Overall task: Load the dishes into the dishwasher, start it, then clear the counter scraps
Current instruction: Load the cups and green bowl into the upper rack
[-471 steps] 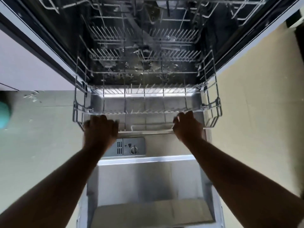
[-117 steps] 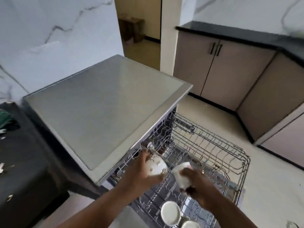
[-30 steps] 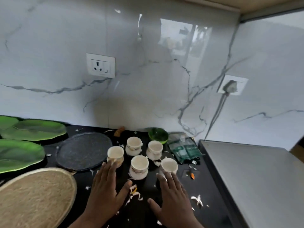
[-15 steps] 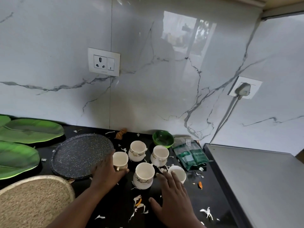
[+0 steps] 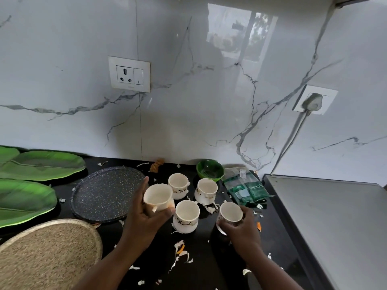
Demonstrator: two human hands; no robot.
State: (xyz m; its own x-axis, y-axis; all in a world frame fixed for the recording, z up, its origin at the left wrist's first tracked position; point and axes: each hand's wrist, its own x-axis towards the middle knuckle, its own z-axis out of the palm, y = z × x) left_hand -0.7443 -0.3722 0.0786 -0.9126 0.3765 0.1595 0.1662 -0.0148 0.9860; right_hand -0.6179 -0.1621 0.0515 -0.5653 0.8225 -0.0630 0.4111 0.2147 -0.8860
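Cups are what I'm working on: five small white ceramic cups with dark leaf prints, clustered on the black stone counter [image 5: 209, 268]. I'm curling my left hand [image 5: 144, 218] round the tilted white cup at nine o'clock of the cluster [image 5: 158, 197], thumb across its near wall, mouth leaning toward me, base lifting off the counter. I'm wrapping my right hand [image 5: 240, 229] round the white cup at four o'clock of the cluster [image 5: 230, 212], fingers closing on its lower wall; whether it is clear of the counter yet I cannot tell. Each grasped cup is sitting at twelve o'clock of its own hand, axis near upright.

Three cups are staying behind: the centre cup [image 5: 186, 216] just beside my left thumb, nearly touching, and two at the rear [image 5: 178, 185] [image 5: 205, 191]. I judge that closeness to be what the lift depends on, so I'd be raising straight up before swinging toward the steel dishwasher top [image 5: 335, 222] at three o'clock.

Half a second back my left hand was only reaching the cup as it stood flat, and my right palm was lying spread beside its cup; both are now gripping. White and orange scraps [image 5: 180, 251] are littering the counter, still to be cleared.
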